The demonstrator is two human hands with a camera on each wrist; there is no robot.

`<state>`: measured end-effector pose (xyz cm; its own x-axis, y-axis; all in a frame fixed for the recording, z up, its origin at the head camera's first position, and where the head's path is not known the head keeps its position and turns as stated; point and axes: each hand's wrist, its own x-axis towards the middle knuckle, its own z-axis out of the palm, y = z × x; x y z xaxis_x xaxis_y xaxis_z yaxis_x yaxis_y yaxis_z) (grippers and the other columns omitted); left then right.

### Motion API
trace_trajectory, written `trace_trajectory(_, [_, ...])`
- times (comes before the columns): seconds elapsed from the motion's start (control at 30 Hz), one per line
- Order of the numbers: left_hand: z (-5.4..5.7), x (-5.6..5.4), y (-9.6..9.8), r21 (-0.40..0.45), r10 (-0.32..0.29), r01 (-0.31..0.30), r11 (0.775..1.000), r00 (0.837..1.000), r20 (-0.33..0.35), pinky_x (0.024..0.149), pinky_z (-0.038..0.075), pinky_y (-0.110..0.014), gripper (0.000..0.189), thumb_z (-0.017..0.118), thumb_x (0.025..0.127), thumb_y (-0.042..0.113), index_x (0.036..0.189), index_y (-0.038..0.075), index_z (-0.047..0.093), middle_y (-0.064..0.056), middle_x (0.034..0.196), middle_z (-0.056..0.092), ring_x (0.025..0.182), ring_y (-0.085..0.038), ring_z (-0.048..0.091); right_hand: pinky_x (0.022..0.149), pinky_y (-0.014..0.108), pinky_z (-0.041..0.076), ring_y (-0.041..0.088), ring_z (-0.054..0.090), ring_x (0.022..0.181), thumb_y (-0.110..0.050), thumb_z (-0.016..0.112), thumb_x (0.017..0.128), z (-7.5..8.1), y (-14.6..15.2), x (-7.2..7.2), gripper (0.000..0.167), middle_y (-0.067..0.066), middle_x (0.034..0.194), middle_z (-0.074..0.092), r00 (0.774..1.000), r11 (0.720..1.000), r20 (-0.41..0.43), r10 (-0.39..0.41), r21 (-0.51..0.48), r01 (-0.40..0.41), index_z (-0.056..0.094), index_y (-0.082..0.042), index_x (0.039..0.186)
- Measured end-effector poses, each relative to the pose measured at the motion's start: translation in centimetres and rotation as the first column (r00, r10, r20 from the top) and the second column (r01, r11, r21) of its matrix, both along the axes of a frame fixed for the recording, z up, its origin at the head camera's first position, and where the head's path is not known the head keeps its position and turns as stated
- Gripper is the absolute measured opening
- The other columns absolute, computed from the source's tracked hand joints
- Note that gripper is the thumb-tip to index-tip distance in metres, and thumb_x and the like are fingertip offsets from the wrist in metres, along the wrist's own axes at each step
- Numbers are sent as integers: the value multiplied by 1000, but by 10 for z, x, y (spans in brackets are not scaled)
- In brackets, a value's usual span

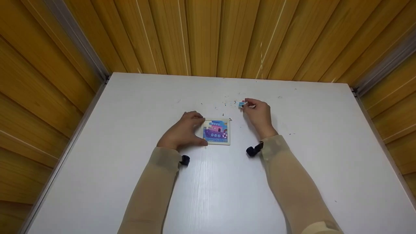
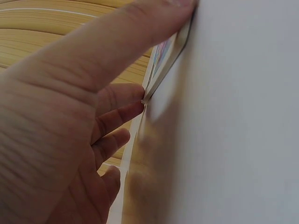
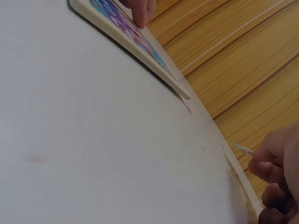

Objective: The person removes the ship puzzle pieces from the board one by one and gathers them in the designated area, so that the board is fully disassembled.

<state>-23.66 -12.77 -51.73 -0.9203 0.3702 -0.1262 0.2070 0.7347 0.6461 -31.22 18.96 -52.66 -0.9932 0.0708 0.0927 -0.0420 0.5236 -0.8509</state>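
A small square jigsaw puzzle (image 1: 216, 132) in a pale frame lies on the white table, its picture a pink and purple ship on blue water. My left hand (image 1: 183, 131) holds it from the left, thumb at the near corner and fingers at the far one. The left wrist view shows the thumb (image 2: 126, 37) against the frame's edge (image 2: 163, 70). Beyond the puzzle to the right, my right hand (image 1: 259, 113) pinches a small, mostly blue puzzle piece (image 1: 241, 104) between thumb and fingertips. That piece appears as a thin edge (image 3: 244, 149) in the right wrist view.
Small specks and scraps (image 1: 226, 100) are scattered on the white table (image 1: 146, 97) behind the puzzle. Wood-patterned panels (image 1: 201, 39) stand along the back and both sides. Black wrist mounts (image 1: 252, 151) stick out from both sleeves.
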Motion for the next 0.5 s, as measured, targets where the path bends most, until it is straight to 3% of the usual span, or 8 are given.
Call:
trace_trajectory(0.3, [1, 0, 0, -5, -9, 9, 1000, 1000, -7, 147, 20, -49, 105, 107, 76, 36, 165, 10, 59, -5, 173, 47, 177, -33, 22, 114, 49, 60, 31, 73, 127, -14, 64, 108, 1, 1, 0, 37, 18, 141, 79, 1000, 992, 7, 24, 124, -25, 79, -3, 141])
trace_trajectory(0.5, [1, -1, -1, -3, -11, 11, 1000, 1000, -6, 147, 19, -50, 105, 107, 77, 37, 166, 10, 58, -4, 173, 47, 178, -36, 19, 113, 51, 61, 35, 74, 124, -12, 66, 107, 1, 1, 0, 36, 19, 130, 81, 999, 986, -18, 31, 162, -28, 79, -1, 138])
